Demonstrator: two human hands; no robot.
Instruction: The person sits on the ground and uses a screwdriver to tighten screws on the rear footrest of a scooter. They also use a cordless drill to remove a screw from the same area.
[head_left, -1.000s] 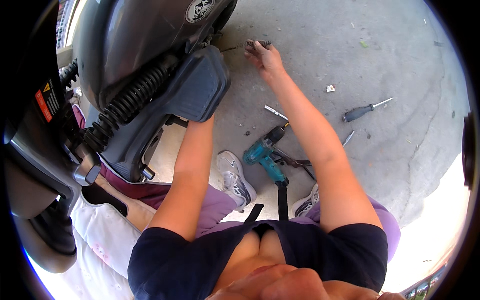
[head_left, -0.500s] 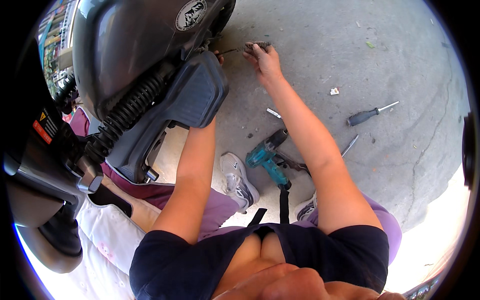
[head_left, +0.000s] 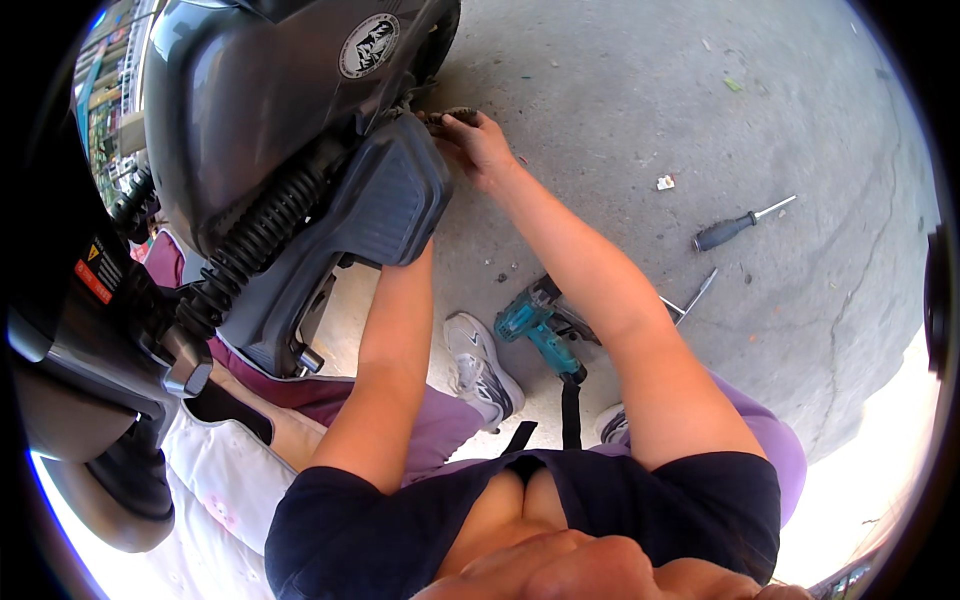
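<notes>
My right hand (head_left: pixel 483 150) has its fingers closed on a small dark coiled piece (head_left: pixel 455 116), held against the right side of a dark grey scooter body (head_left: pixel 225 90), just above a grey plastic footrest (head_left: pixel 390 190). My left forearm (head_left: pixel 395 340) runs up beneath the footrest; that hand is hidden behind it. A black coil shock absorber (head_left: pixel 255 240) slants along the bodywork. Below my hands a teal power drill (head_left: pixel 535 335) lies on the concrete beside my shoe (head_left: pixel 475 360).
A dark-handled screwdriver (head_left: pixel 725 230) and a metal tool (head_left: pixel 700 295) lie on the concrete floor (head_left: pixel 780 120) to my right, near a small white scrap (head_left: pixel 666 182). A white padded quilted cover (head_left: pixel 210 500) is at lower left, beside the scooter's front parts (head_left: pixel 90 380).
My right hand has moved left and slightly down with the coiled piece, from over open floor to against the scooter. Left fingertips briefly showed past the footrest half a second ago.
</notes>
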